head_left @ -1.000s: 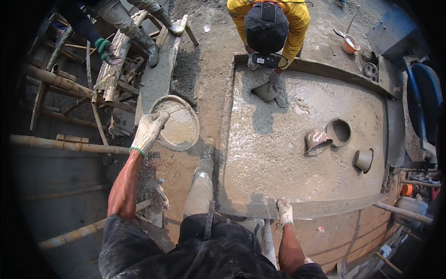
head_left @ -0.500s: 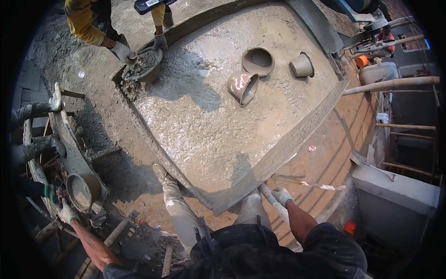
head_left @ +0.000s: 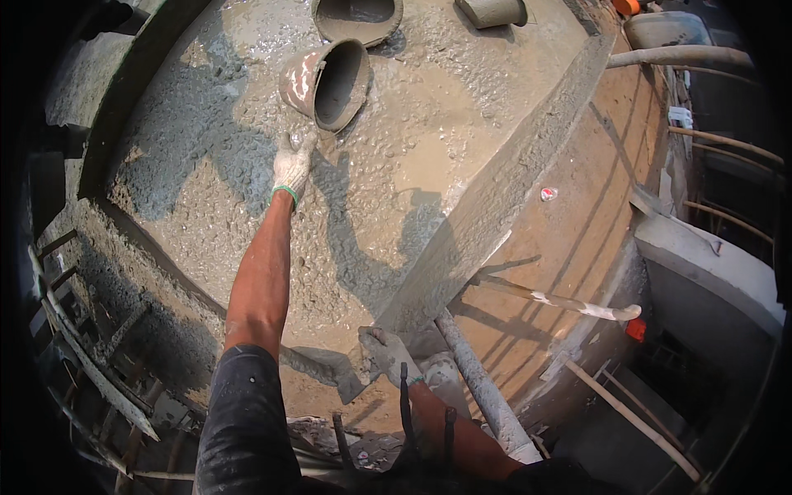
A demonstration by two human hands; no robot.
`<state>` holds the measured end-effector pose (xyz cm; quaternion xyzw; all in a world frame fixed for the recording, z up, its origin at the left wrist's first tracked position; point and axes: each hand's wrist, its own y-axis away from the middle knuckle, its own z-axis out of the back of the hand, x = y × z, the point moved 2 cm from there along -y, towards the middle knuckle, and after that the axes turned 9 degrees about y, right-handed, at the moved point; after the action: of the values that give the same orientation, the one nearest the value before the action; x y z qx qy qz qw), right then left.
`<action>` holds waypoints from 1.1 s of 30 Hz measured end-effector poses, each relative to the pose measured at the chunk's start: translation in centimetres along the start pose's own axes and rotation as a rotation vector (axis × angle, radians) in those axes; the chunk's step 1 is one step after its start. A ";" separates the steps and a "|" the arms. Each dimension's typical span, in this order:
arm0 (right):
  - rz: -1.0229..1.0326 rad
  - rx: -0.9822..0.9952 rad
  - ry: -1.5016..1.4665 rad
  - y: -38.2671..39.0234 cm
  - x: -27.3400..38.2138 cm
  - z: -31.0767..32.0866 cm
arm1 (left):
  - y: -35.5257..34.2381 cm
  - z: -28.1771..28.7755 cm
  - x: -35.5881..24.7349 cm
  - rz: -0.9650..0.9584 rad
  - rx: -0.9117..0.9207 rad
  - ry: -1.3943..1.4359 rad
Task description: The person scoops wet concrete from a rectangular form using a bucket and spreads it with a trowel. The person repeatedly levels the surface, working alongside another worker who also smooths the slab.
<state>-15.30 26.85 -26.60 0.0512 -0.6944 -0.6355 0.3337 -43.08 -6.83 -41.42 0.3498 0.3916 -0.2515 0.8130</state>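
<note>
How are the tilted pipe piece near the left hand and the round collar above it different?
The tilted pipe piece lies on its side, mouth facing right; the round collar sits flat, opening upward. The pipe piece shows reddish patches; the collar is all grey. The left hand reaches the pipe piece only. Both rest in wet concrete.

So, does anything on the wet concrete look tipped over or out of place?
Yes. The smeared bucket lies on its side on the wet concrete, mouth open towards the camera. The left hand reaches to its rim; whether it touches is unclear.
</note>
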 end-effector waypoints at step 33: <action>0.261 -0.537 -0.569 -16.9 10.1 34.1 | 20.0 -8.6 -9.2 0.007 0.024 0.002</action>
<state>-47.05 47.59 -36.99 -0.3039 -0.5690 -0.7354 0.2076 -38.64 13.56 -30.33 0.3612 0.3882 -0.2531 0.8092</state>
